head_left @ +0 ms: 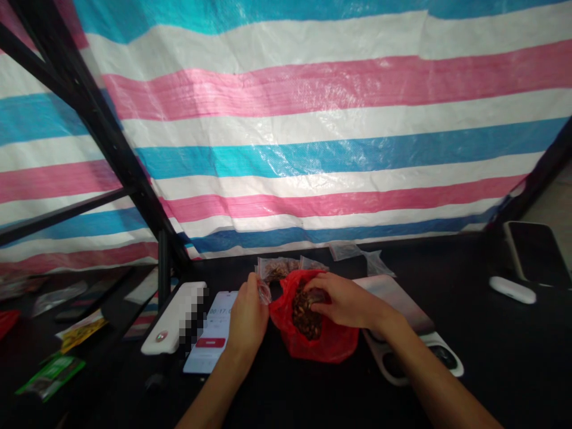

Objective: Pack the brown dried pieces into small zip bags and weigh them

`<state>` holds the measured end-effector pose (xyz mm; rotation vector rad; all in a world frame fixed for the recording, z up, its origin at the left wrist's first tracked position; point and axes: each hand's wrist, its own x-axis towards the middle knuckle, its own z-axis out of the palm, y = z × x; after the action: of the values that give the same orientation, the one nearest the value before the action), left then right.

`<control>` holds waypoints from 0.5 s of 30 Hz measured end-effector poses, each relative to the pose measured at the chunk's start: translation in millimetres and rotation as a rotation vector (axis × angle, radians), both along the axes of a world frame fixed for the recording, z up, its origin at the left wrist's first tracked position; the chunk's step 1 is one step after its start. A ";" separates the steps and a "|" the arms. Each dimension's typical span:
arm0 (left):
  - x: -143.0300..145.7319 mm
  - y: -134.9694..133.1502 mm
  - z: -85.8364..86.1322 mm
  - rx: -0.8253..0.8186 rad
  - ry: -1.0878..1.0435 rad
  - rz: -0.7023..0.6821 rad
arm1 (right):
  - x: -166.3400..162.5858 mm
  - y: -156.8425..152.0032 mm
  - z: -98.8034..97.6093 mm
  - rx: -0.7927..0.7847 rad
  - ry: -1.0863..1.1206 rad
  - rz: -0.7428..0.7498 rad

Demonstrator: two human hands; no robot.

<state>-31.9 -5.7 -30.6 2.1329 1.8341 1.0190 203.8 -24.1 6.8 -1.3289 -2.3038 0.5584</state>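
Note:
A red plastic bag [322, 345] stands with its mouth open on the black table, holding a heap of small dark brown pieces [306, 319] whose kind I cannot make out. My right hand [344, 298] reaches into its mouth from the right, fingers curled and pinching at the pieces. Just left of the bag, my left hand [250, 316] is closed on a small clear plastic bag [264, 292], which touches the red bag's edge. Behind them lie small clear bags [279, 269] filled with similar brown pieces.
Left of my left hand lie a phone [210, 342] with a running timer and a white power bank [172, 319]. A large phone-shaped object [400, 304] lies under my right forearm. Flat clear bags [379, 263] are at the back, below a striped tarp [339, 161].

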 end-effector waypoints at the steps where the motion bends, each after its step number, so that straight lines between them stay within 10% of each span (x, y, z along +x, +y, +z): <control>1: 1.6 -1.7 2.2 0.077 -0.088 -0.044 | 0.7 0.4 -0.1 0.001 -0.005 -0.003; 8: 10.1 -21.5 10.0 0.404 -0.338 -0.556 | 4.0 1.9 -2.3 0.018 -0.003 0.002; 15: 14.4 -30.7 18.3 0.319 -0.119 -0.697 | 4.1 1.3 -1.7 0.031 0.009 0.020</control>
<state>-17.5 -36.4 -12.3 2.5213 0.7861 1.2501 207.9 -22.8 5.2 -1.2879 -2.3117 0.5319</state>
